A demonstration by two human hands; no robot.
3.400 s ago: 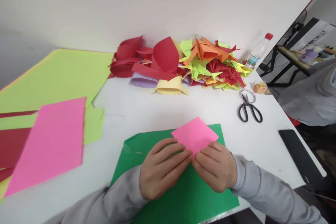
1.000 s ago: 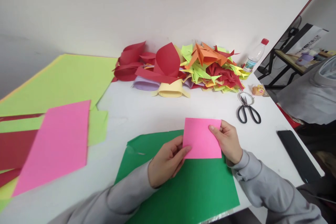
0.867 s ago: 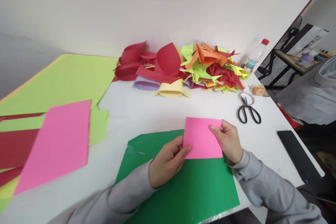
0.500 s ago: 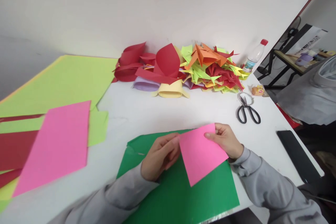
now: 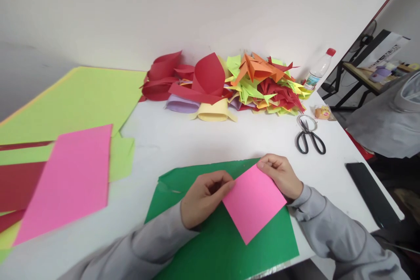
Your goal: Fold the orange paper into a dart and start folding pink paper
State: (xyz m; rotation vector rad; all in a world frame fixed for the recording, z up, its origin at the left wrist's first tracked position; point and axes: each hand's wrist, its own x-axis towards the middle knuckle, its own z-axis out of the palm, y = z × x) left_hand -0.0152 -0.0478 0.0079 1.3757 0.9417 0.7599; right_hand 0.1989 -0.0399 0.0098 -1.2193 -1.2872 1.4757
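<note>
A square of pink paper [image 5: 255, 205] is held tilted over a green board [image 5: 275, 245] at the table's front. My left hand [image 5: 205, 197] pinches its left corner between thumb and fingers. At the top corner my right hand [image 5: 282, 175] grips the sheet, thumb on the upper face and the other fingers partly hidden behind it. Both hands are closed on the same sheet.
Pink paper [image 5: 68, 183] lies on coloured sheets at left, near a large yellow-green sheet [image 5: 85, 100]. Folded paper shapes [image 5: 262, 83] are heaped at the wall. Scissors [image 5: 308, 133], a bottle [image 5: 318, 72], a wrapped snack [image 5: 322, 113] and a black phone [image 5: 370, 192] lie right.
The pink square has turned and tipped lower, its bottom corner shifting down and right. My right hand's thumb now sits at the top corner, and my left hand has moved slightly right.
</note>
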